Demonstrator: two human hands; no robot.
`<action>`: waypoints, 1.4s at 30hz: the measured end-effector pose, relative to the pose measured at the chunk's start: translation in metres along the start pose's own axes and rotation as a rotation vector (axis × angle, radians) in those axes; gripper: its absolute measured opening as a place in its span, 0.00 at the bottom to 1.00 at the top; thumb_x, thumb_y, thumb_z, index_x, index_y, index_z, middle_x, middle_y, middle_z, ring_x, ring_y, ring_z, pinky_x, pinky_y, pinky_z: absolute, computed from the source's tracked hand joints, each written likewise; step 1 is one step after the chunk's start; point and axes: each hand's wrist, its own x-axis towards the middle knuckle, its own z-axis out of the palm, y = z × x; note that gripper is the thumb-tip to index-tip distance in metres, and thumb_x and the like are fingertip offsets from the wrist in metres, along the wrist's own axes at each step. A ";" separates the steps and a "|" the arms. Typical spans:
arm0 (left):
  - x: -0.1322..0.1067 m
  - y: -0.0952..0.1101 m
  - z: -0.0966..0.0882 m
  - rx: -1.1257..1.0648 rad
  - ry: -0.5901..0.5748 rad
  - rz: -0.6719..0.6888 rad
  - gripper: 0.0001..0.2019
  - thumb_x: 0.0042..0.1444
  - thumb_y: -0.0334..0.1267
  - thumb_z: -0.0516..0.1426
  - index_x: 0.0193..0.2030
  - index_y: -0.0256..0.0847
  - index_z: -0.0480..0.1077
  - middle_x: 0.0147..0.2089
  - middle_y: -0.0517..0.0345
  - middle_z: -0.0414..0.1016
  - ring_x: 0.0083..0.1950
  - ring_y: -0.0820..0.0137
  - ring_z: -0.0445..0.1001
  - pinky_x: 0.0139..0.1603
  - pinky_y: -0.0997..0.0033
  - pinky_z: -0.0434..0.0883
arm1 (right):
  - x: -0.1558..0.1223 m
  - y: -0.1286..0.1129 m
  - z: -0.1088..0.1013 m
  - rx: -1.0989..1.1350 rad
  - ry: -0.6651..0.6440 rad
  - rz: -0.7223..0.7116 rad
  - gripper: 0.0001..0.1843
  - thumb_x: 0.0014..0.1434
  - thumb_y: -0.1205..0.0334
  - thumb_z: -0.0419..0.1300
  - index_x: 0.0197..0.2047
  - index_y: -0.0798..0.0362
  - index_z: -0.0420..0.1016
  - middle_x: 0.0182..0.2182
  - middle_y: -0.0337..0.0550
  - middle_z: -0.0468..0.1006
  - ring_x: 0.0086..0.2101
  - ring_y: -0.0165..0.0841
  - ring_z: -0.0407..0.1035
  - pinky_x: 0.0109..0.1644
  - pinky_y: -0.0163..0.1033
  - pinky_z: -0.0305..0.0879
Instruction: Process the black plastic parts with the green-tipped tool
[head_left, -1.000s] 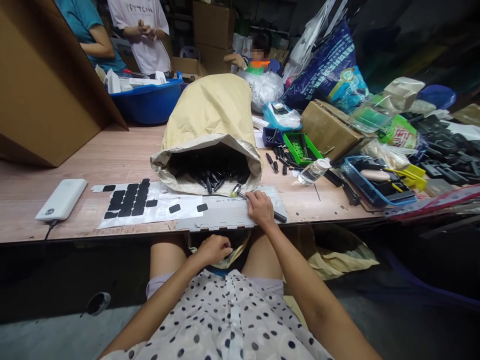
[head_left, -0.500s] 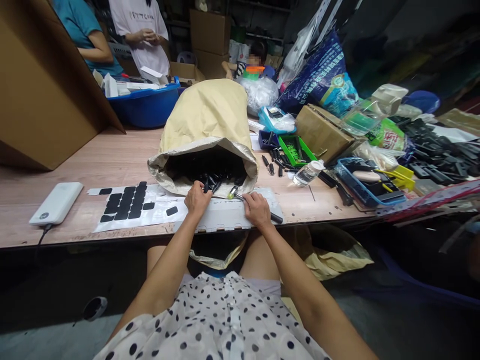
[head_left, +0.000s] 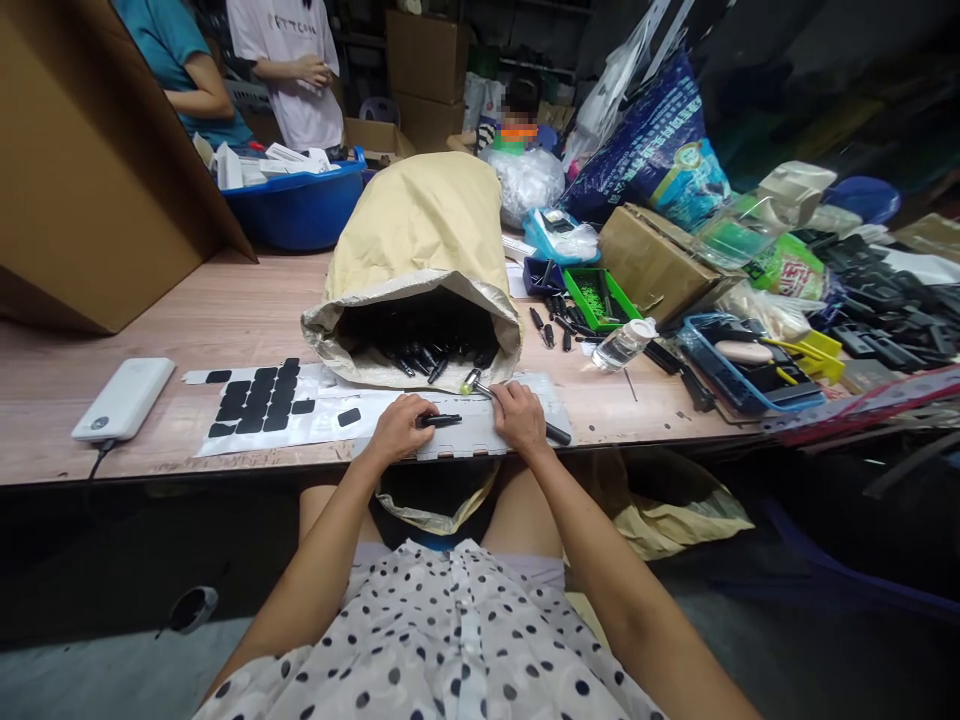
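Note:
My left hand grips a slim black pen-like part and holds it flat on a grey notched board at the table's near edge. My right hand is closed on a small hammer whose black handle sticks out to the right and whose yellow-tipped head points at the sack. Just behind both hands lies a tan paper sack on its side, mouth toward me, with several more black parts inside.
Left of the board lies a white sheet with black pads, then a white power bank. To the right are a water bottle, green tray, blue tray and heaps of parts. Two people stand behind a blue basin.
My left hand rose from my lap, reached into the sack's mouth, and has come back to the board with one black part. My right hand stayed on the hammer.

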 end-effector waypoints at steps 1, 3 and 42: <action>0.002 -0.002 0.002 0.008 0.002 -0.004 0.12 0.48 0.32 0.58 0.39 0.46 0.77 0.38 0.58 0.77 0.43 0.62 0.72 0.48 0.62 0.71 | 0.000 0.000 0.000 0.002 0.001 0.001 0.17 0.66 0.65 0.53 0.53 0.49 0.77 0.40 0.49 0.73 0.42 0.41 0.61 0.44 0.42 0.57; 0.004 -0.005 0.005 0.016 0.018 -0.012 0.12 0.48 0.33 0.60 0.40 0.46 0.78 0.39 0.57 0.76 0.44 0.61 0.71 0.49 0.60 0.71 | 0.000 0.000 0.000 0.005 0.002 0.002 0.17 0.66 0.65 0.52 0.53 0.49 0.77 0.40 0.49 0.73 0.41 0.41 0.61 0.45 0.42 0.57; 0.007 -0.009 0.017 -0.071 0.101 -0.113 0.02 0.52 0.37 0.66 0.33 0.45 0.78 0.34 0.58 0.76 0.43 0.62 0.71 0.46 0.62 0.69 | -0.054 -0.068 -0.028 0.554 0.070 0.023 0.24 0.71 0.64 0.45 0.63 0.46 0.74 0.38 0.45 0.75 0.39 0.35 0.73 0.46 0.38 0.73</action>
